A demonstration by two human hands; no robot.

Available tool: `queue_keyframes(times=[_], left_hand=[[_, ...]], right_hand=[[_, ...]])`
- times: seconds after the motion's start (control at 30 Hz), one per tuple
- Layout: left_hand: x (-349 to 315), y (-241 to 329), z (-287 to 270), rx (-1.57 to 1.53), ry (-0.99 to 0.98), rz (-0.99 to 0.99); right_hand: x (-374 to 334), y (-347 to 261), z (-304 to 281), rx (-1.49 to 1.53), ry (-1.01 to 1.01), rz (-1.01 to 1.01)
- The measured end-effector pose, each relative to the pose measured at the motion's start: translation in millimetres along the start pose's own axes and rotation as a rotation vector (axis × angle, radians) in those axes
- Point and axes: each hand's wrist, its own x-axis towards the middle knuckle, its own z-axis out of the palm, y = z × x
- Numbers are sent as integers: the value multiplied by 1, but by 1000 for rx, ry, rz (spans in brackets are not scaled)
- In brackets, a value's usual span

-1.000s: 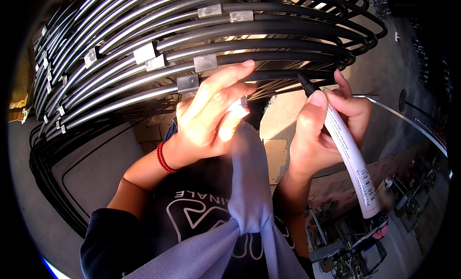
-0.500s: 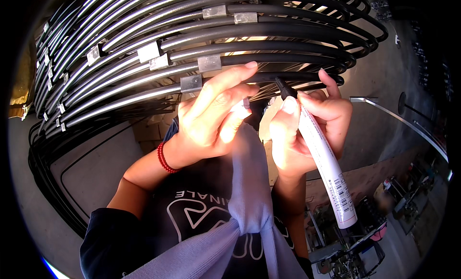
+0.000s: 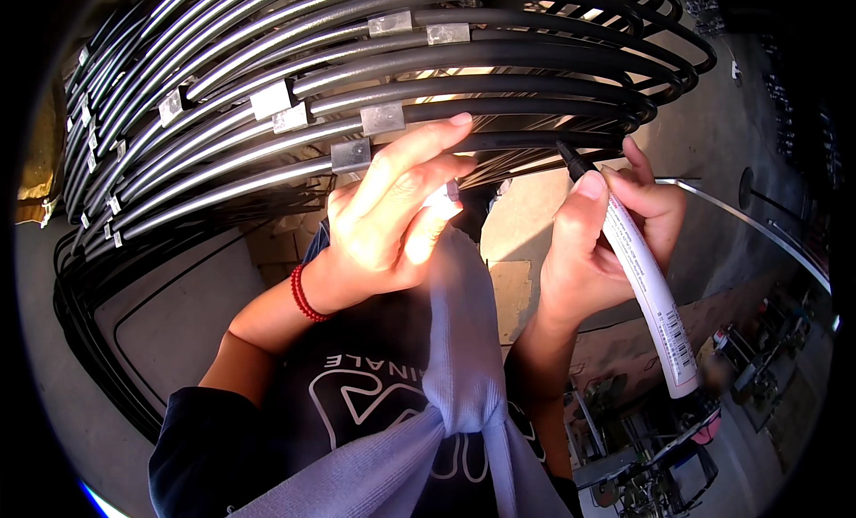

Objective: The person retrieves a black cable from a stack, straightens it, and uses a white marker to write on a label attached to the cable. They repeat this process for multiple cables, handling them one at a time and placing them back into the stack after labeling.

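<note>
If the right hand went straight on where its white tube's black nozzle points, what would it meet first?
Probably the long black curved rod: the tapered black nozzle on the white soft tube in the right hand leads up-left to it, perhaps touching; depth is unclear.

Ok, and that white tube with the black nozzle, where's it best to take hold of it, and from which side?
Probably by the lower body of the white tube, pinched across its width from the picture's right. The right hand grips the upper end, just behind the black nozzle, while the long, slim body slants down to the right, uncovered below that hand.
</note>
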Motion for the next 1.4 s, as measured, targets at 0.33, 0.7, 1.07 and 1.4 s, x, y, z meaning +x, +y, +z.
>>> queue_keyframes(times=[0.33, 0.7, 1.07, 1.4], left_hand=[[-1, 3, 1, 23, -11, -23], [0, 9, -6, 40, -50, -95], [-11, 31, -28, 20, 23, -84], [-51, 19, -89, 23, -9, -222]], right_hand=[[1, 6, -18, 327, 388, 276], [-3, 21, -8, 460, 336, 121], [-11, -19, -11, 343, 294, 141], [-20, -65, 33, 528, 41, 131]])
